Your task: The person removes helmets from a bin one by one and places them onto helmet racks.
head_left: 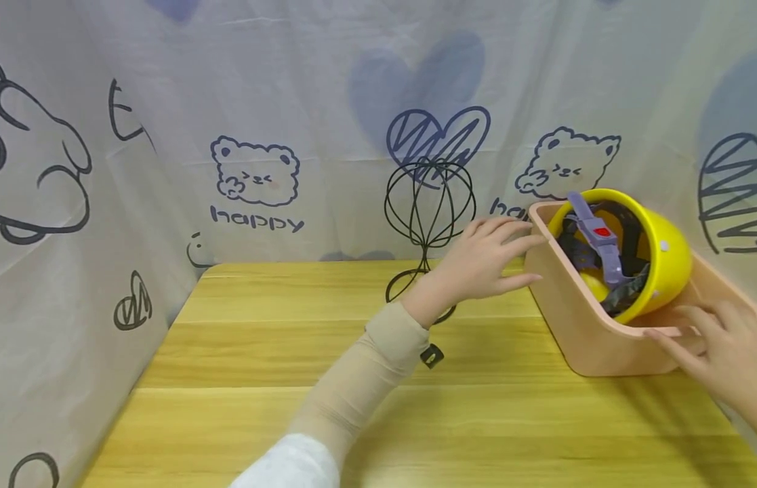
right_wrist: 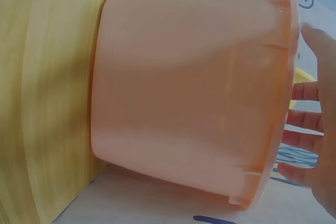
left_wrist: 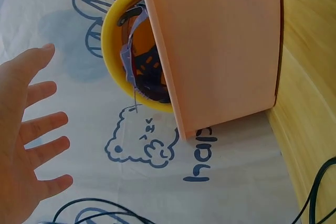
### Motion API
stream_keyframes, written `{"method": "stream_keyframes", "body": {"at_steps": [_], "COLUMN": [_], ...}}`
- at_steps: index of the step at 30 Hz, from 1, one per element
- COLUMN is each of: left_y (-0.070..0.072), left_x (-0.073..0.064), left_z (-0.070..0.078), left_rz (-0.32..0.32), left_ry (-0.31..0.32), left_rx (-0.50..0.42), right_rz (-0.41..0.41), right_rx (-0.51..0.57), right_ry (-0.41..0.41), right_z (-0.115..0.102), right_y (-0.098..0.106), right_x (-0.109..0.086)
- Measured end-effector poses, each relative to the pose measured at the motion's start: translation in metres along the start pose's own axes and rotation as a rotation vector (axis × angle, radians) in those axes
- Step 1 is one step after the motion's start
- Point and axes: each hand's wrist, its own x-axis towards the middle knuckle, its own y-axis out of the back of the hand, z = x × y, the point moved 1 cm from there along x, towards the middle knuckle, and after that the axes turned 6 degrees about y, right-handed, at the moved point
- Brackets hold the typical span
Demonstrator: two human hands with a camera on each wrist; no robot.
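Observation:
A yellow safety helmet (head_left: 667,257) with purple straps and a red-marked buckle lies on its side in a pale pink bin (head_left: 567,318), its hollow facing left. My left hand (head_left: 488,261) hovers beside the bin's left rim, fingers spread and holding nothing; the left wrist view shows that hand (left_wrist: 23,140) apart from the bin (left_wrist: 220,51). At the bin's near rim is my right hand (head_left: 722,346), its fingers reaching over the inside. In the right wrist view, the fingertips of that hand (right_wrist: 320,124) are right at the rim, loosely bent.
A black wire stand (head_left: 425,234) with a globe-shaped top stands at the back middle of the wooden table (head_left: 250,352), partly behind my left forearm. A small black tag (head_left: 432,356) lies in front of it. Printed white curtains (head_left: 329,102) hang behind and to the left.

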Motion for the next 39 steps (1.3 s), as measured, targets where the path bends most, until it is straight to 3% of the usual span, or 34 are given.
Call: {"method": "stream_keyframes", "body": {"at_steps": [10,16,20,25,28,33,39], "left_y": [-0.008,-0.011,-0.015,-0.021,-0.024,-0.028,-0.032], "left_x": [0.029,0.046,0.058,0.074,0.082,0.095,0.109], "left_z": [0.008,0.015,0.018,0.022,0.024,0.029,0.038], "left_rz": [-0.127,-0.223,-0.228,-0.239,-0.245,-0.298,-0.34], "left_ry": [0.023,0.036,0.034,0.031,0.024,0.026,0.045], "left_rx": [0.018,0.026,0.054,0.093,0.106,0.078,0.04], "right_rz": [-0.239,-0.228,-0.231,-0.293,-0.28,-0.229,-0.261], "right_rx": [-0.072,-0.085,-0.099,-0.126,-0.115,-0.096,-0.103], "right_ry": [-0.144,-0.112,-0.089,-0.1,-0.08,-0.041,-0.065], "right_z": [0.008,0.011,0.012,0.012,0.012,0.013,0.012], "right_y": [0.004,0.006,0.006,0.005,0.004,0.001,0.004], "right_x": [-0.004,-0.005,-0.005,-0.005,-0.003,-0.004,-0.005]}}
